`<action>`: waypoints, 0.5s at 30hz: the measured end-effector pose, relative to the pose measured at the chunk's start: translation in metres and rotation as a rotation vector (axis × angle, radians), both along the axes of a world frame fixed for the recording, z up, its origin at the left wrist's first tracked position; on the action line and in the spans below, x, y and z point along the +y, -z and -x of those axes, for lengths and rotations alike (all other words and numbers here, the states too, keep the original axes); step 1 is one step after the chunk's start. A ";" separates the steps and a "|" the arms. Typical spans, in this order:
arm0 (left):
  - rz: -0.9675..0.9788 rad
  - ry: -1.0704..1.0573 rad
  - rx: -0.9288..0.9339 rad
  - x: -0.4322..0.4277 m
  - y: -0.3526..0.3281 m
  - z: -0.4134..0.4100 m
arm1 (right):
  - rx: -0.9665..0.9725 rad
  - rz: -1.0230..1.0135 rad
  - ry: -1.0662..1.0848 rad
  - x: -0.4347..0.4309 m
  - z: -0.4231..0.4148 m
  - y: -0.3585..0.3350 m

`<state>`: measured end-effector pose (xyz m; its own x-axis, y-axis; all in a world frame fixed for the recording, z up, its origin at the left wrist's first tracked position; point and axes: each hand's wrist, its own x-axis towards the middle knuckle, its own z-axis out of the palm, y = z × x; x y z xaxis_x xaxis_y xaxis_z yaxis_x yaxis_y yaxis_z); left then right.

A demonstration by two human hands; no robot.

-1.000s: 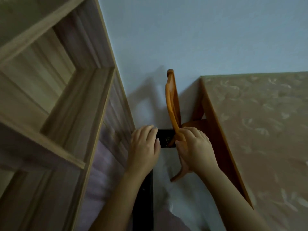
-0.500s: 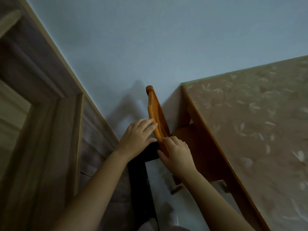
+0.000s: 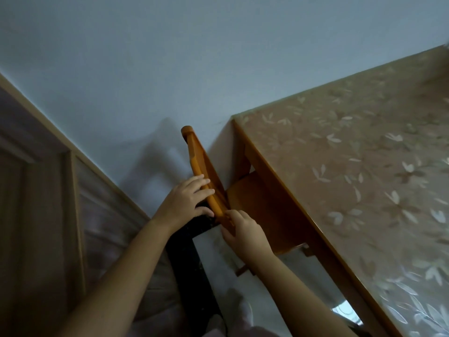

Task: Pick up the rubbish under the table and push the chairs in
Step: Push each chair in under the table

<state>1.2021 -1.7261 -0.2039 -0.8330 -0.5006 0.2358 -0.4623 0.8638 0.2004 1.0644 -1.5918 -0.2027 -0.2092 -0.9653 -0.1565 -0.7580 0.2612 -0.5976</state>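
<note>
An orange wooden chair (image 3: pixel 255 203) stands with its seat partly under the table (image 3: pixel 352 171), which wears a beige leaf-patterned cloth. The chair's curved backrest (image 3: pixel 196 156) rises beside the pale wall. My left hand (image 3: pixel 187 200) wraps over the top rail of the backrest. My right hand (image 3: pixel 243 232) grips the backrest's lower end, near the seat. No rubbish shows in this view.
A wooden cabinet (image 3: pixel 48 215) fills the left side, close to the chair. A dark strip (image 3: pixel 194 263) runs along the pale floor between the cabinet and the chair. My feet (image 3: pixel 233 310) show at the bottom. A shiny wrapper-like patch (image 3: pixel 345 312) lies by the table's edge.
The view has swung to the right and risen, so the cabinet's shelves have left the frame. The chair's seat now sits further under the table. Both hands stay on the backrest.
</note>
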 end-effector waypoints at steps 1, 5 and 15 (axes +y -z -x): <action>-0.005 -0.002 0.017 0.000 0.001 0.000 | -0.005 0.004 -0.005 -0.001 0.001 0.001; -0.047 -0.017 0.112 0.001 0.008 0.004 | -0.025 0.034 -0.014 -0.001 0.003 0.004; -0.122 -0.009 0.249 -0.004 0.008 0.026 | 0.022 0.124 0.011 -0.002 0.020 0.002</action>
<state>1.1759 -1.7299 -0.2115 -0.7524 -0.5446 0.3706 -0.3931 0.8226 0.4108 1.0445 -1.5935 -0.2043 -0.2215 -0.9747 -0.0310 -0.7689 0.1941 -0.6092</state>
